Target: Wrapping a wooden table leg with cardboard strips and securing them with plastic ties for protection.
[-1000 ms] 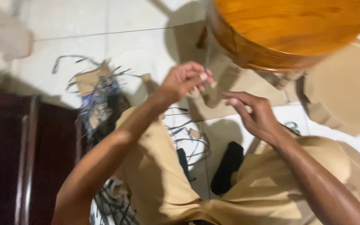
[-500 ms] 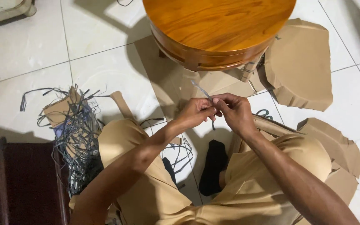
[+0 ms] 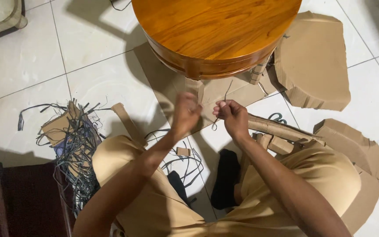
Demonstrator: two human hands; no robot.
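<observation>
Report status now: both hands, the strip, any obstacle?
Right hand pinching thin grey strip. Left hand blurred, grip unclear. Round wooden table just beyond hands; cardboard around.

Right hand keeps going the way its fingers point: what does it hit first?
Probably the flat brown cardboard sheet on the floor, then the side rim of the round orange wooden table. The right hand, pinching a thin dark strip, points up-frame. Depth is unclear.

Round wooden table (image 3: 216,30) blocks ahead — bare tile floor (image 3: 97,83) lies open leftward.
</observation>
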